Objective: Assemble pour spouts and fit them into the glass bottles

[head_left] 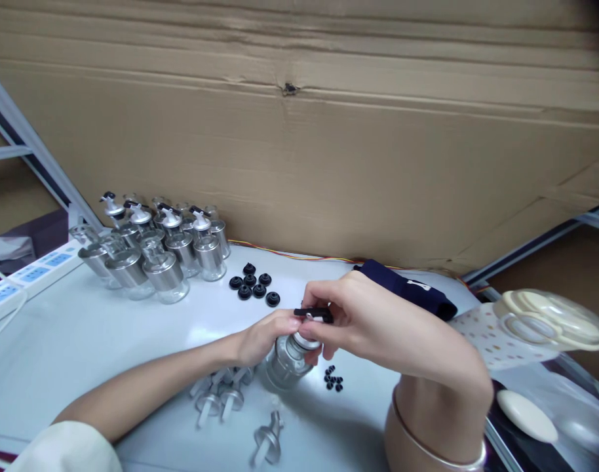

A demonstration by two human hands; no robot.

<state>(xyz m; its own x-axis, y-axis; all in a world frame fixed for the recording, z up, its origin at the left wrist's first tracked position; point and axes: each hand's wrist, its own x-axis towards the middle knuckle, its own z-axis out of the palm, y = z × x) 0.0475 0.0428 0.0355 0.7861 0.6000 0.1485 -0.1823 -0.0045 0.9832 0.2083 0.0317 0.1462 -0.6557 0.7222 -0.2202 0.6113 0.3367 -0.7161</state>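
A clear glass bottle [286, 367] stands on the table between my hands. At its mouth is a silver pourer top with a black flip cap [313, 315]. My right hand [343, 308] reaches over from the right, fingers closed around the pourer top. My left hand [265, 337] is closed at the left of the bottle's neck, its thumb tip beside the black cap; its other fingers are partly hidden. Below my left hand lie several loose silver pourers [231, 397], and a single pourer [268, 440] lies nearer me. Small black parts [333, 379] lie right of the bottle.
Several steel-banded glass bottles [164, 275] stand at the back left, some with pourers. Black ribbed stoppers [250, 280] lie near the middle. A power strip [34, 272] runs along the left edge. On the right are a dark blue pouch [407, 288] and a spotted drink bottle [506, 331].
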